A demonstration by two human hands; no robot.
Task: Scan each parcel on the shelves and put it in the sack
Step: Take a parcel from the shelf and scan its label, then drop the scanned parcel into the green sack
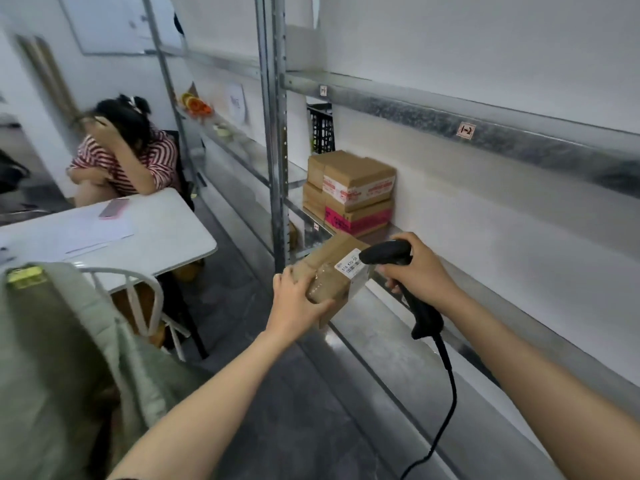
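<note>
My left hand [296, 301] grips a small brown cardboard parcel [329, 271] with a white barcode label, held just off the shelf's front edge. My right hand [417, 268] holds a black corded barcode scanner [398, 258] by its handle, its head almost touching the label. Further along the metal shelf [381, 327] sits a stack of several brown parcels [349, 192], some with red or pink tape. A grey-green sack [52, 358] hangs open at the lower left.
A white table [156, 233] with a pink phone and papers stands to the left, a person in a striped top sitting behind it. A white chair [145, 306] is beside the sack. A black crate [320, 128] rests on the shelf behind the stack.
</note>
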